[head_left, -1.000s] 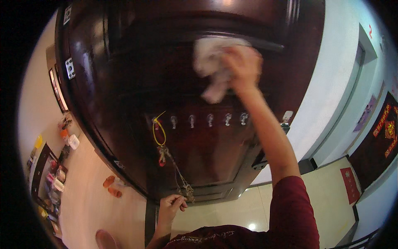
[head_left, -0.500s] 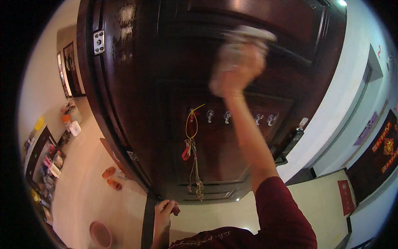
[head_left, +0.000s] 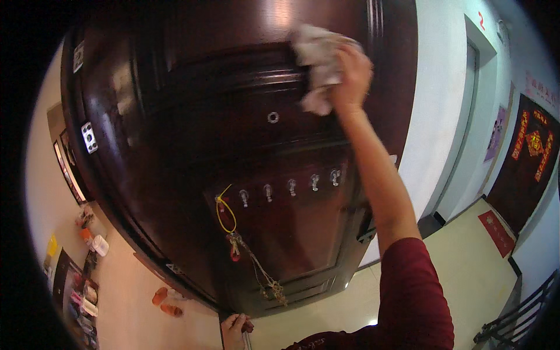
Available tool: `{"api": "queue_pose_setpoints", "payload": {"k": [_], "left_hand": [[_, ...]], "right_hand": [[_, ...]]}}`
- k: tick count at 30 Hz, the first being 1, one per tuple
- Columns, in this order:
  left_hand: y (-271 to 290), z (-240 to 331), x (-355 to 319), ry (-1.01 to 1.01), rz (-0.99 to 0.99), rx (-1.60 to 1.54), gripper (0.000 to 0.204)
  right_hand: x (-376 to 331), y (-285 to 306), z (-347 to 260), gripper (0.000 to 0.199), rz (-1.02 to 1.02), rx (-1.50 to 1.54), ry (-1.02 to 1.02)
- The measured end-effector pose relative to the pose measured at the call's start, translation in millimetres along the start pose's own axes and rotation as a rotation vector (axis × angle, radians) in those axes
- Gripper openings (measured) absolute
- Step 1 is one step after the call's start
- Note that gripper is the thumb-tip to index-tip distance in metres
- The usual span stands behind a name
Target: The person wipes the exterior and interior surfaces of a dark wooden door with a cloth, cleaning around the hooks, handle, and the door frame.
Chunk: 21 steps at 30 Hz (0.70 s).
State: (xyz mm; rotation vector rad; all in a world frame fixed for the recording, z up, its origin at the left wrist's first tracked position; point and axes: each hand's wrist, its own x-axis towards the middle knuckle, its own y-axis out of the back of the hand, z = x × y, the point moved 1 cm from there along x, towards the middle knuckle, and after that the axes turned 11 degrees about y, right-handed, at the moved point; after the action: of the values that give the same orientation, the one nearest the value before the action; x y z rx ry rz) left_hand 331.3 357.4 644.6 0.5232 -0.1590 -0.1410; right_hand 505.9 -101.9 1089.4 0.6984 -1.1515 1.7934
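High on the dark brown panelled door (head_left: 175,111), my right hand (head_left: 353,76) presses a pale, crumpled cleaning cloth (head_left: 324,52) against the raised moulding. Its fingers are closed over the cloth, and one corner hangs down below. My left hand (head_left: 233,330) is low, by the bottom of the door, with bent fingers around a small dark reddish thing that I cannot make out. Between the two hands, a row of clear hooks (head_left: 291,186) is fixed to the door. A yellow loop (head_left: 226,217) with a dried plant sprig (head_left: 269,287) dangles from the leftmost end. A round peephole (head_left: 273,118) sits above the hooks.
Orange slippers (head_left: 166,302) lie on the floor to the left. Farther left are a white bucket (head_left: 101,245) and a cluttered low shelf (head_left: 73,291). On the right are a white wall (head_left: 437,99), a red doormat (head_left: 497,233), another dark door (head_left: 525,163) and a black railing (head_left: 522,315).
My view has swung right and upward along the door. The right hand and cloth, blurred before, have moved across the door's upper part. My left hand stays low.
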Motion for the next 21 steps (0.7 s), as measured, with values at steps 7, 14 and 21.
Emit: {"api": "queue_pose_setpoints", "payload": {"k": [7, 14, 21], "left_hand": [[-70.5, 85.9, 72.4, 0.382, -0.312, -0.591, 0.019], [-130.6, 196.9, 142.2, 0.009, -0.311, -0.565, 0.017], [-144.5, 171.0, 140.2, 0.132, -0.218, -0.261, 0.016]], "right_hand": [[-136.3, 97.8, 112.7, 0.03, 0.119, -0.057, -0.668], [-105.2, 76.1, 39.3, 0.047, -0.24, 0.028, -0.087], [90.9, 21.8, 261.6, 0.054, -0.103, 0.148, -0.49]]}}
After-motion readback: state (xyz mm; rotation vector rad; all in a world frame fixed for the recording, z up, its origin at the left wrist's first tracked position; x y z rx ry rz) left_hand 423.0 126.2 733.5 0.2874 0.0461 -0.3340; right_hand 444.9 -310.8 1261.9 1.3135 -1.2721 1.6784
